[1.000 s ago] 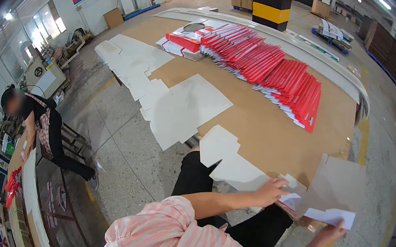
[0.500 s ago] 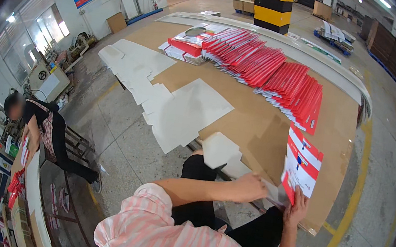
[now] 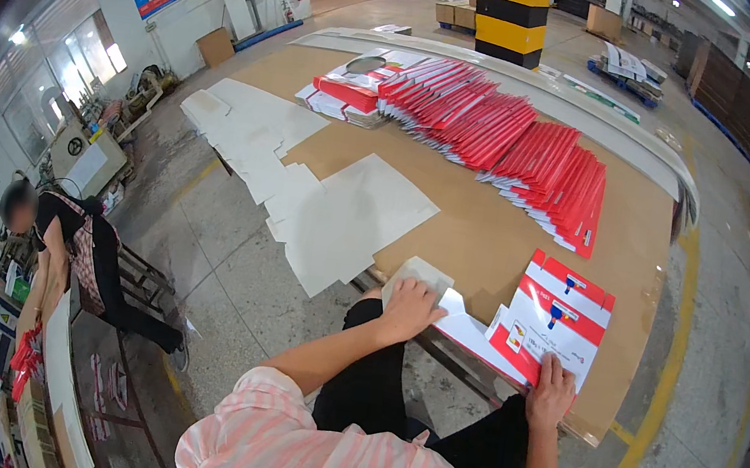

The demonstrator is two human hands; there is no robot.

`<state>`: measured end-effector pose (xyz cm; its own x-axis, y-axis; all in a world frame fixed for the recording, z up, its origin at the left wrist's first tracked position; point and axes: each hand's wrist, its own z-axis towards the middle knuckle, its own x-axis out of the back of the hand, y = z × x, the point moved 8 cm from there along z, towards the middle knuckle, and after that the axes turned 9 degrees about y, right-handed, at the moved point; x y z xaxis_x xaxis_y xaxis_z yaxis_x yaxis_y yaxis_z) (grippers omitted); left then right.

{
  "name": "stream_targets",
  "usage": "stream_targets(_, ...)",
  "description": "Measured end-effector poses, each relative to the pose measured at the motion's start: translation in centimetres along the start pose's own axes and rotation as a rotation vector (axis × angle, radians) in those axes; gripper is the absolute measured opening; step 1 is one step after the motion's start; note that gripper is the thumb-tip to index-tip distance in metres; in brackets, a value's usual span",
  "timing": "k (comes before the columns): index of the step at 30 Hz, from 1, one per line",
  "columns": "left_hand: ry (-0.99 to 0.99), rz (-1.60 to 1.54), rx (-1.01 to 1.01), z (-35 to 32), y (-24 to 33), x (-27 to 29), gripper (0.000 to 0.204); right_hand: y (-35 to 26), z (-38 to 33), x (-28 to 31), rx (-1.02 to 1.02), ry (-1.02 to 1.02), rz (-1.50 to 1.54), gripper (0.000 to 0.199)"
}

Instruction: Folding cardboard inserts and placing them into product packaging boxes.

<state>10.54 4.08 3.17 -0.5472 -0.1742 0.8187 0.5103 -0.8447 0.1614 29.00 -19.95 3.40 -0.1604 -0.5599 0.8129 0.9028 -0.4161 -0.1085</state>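
A flattened carton (image 3: 552,328) lies on the near edge of a large table (image 3: 490,221), under the right hand (image 3: 551,396). The left hand (image 3: 410,308) rests just left of it on a cardboard sheet (image 3: 415,272). Farther back, a row of overlapping cartons (image 3: 501,137) crosses the table. Loose sheets (image 3: 305,187) overhang its left edge. Another person (image 3: 68,260) stands far left.

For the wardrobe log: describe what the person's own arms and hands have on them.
Both forearms are bare. The left hand and right hand wear no gloves; no rings or watch are visible. Short sleeves of a pink-and-white striped shirt end near the elbows.
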Motion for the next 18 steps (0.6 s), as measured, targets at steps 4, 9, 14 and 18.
stream_targets(4, -0.272, -0.052, 0.065, -0.1, 0.9, -2.4, 0.024, 0.0, 0.1, 0.0, 0.010, 0.038, -0.037, 0.053)
stream_targets(9, -0.247, -0.180, -0.379, -0.9, 3.7, -1.5, 0.024, 0.7, -0.8, -0.2, -0.040, -0.001, -0.092, 0.050)
stream_targets(14, -0.298, -0.085, -0.678, -1.5, -0.2, 2.7, 0.041, 0.8, -1.3, 1.1, -0.037, 0.041, -0.072, 0.048)
stream_targets(18, -0.193, -0.306, -0.374, 3.0, -4.5, 2.8, 0.033, 1.2, -1.9, 0.0, 0.001, 0.038, -0.062, 0.050)
